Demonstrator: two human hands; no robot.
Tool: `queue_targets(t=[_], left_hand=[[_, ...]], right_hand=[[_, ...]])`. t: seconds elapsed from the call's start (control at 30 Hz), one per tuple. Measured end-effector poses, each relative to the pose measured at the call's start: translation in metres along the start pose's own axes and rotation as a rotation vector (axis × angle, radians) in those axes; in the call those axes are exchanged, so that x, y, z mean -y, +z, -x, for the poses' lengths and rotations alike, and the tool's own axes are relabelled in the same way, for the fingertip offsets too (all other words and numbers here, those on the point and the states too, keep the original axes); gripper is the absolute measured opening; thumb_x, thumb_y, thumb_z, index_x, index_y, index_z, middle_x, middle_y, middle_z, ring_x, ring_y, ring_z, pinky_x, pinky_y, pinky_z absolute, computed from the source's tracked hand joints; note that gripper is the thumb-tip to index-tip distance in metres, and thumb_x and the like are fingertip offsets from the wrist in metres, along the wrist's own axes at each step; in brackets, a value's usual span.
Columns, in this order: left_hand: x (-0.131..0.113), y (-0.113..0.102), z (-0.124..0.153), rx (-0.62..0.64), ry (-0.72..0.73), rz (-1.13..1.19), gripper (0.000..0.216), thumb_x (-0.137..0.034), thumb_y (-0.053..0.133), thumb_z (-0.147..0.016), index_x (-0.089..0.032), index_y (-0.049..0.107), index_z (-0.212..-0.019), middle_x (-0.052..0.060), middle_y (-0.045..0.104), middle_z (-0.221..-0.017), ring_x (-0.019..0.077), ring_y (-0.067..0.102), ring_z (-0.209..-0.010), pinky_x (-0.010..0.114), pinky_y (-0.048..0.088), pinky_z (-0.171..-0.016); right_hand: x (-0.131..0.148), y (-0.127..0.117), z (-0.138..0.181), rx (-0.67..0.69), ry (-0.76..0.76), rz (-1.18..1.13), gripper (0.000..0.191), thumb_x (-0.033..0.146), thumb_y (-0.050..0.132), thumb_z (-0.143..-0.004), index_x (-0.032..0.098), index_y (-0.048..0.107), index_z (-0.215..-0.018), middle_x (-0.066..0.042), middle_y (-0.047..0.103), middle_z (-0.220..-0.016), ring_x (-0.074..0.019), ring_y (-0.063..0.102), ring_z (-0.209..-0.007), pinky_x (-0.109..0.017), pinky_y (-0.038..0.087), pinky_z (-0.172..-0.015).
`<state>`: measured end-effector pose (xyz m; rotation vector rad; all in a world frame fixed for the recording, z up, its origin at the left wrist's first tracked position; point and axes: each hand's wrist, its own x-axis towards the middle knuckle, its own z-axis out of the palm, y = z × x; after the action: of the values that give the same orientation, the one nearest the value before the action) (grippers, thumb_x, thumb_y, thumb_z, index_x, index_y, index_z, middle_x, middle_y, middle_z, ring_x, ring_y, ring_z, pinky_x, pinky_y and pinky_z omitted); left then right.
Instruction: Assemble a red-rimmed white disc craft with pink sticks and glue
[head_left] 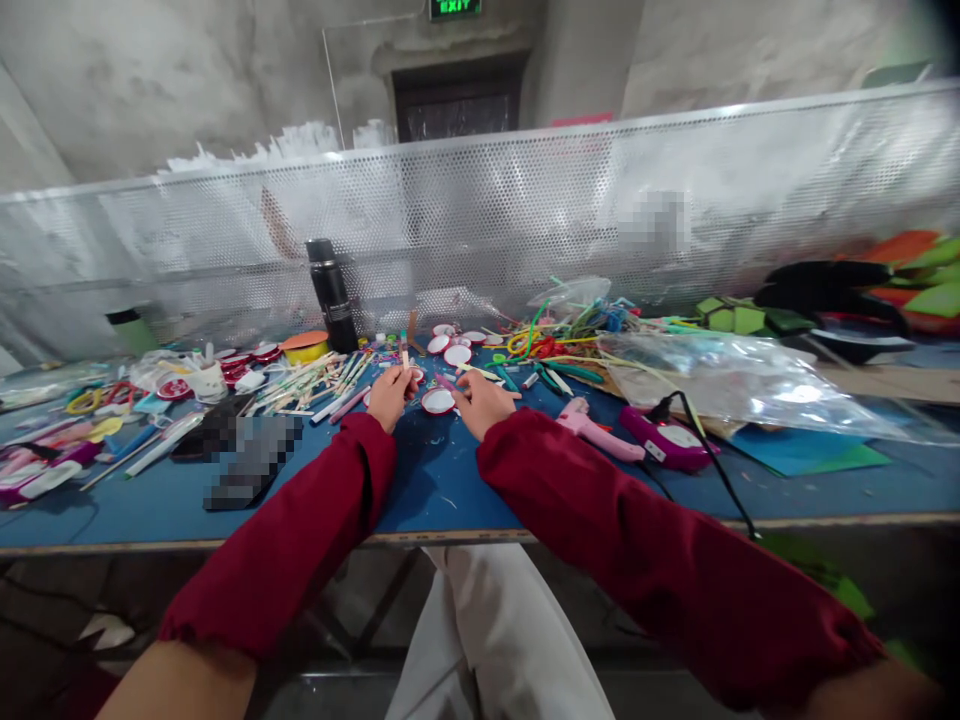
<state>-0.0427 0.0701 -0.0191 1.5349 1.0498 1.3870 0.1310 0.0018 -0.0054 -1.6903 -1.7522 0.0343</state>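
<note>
My left hand (392, 397) is closed, fingers pinched round a thin upright stick (405, 352) with a pale lower part and a greenish top. Level with it to the right, my right hand (486, 400) pinches a small purple piece (445, 383), too small and blurred to name. Between the hands a round white disc with a red rim (438, 401) lies on the blue tabletop (439, 490). More such red-rimmed discs (457, 354) lie just beyond my fingers. Dark red sleeves cover both forearms.
Left of my hands lie many thin sticks (300, 388), a black bottle (332, 297) and a dark phone (255, 465). Rightward are coloured wires (536, 345), a pink glue gun (596, 432), a purple corded device (667, 440) and clear plastic bags (720, 370). A perforated metal screen (480, 220) stands behind.
</note>
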Motion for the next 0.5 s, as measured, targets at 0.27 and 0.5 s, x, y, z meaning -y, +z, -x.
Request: queue_targets(t=[0.27,0.5], left_hand=[[-0.006,-0.004,0.002,-0.032,-0.012,0.113,0.027,-0.042,0.057,-0.085,-0.016,0.064,-0.083,-0.005,0.043,-0.055,0.0065,0.034,-0.043,0.02,0.023,-0.041],[-0.009,-0.006,0.002,-0.107,-0.066,0.114,0.031,-0.048,0.061,-0.081,-0.017,0.064,-0.083,-0.003,0.05,-0.056,0.0079,0.043,-0.045,0.02,0.021,-0.04]], right_hand=[[0.017,0.015,0.002,0.037,-0.109,0.26,0.019,0.029,0.046,-0.089,0.021,0.056,-0.102,-0.006,0.071,-0.083,-0.0217,0.065,-0.074,-0.028,0.034,-0.061],[0.021,0.015,-0.007,0.035,-0.106,0.264,0.023,0.033,0.041,-0.094,0.02,0.056,-0.104,-0.008,0.071,-0.087,-0.0224,0.066,-0.078,-0.029,0.036,-0.065]])
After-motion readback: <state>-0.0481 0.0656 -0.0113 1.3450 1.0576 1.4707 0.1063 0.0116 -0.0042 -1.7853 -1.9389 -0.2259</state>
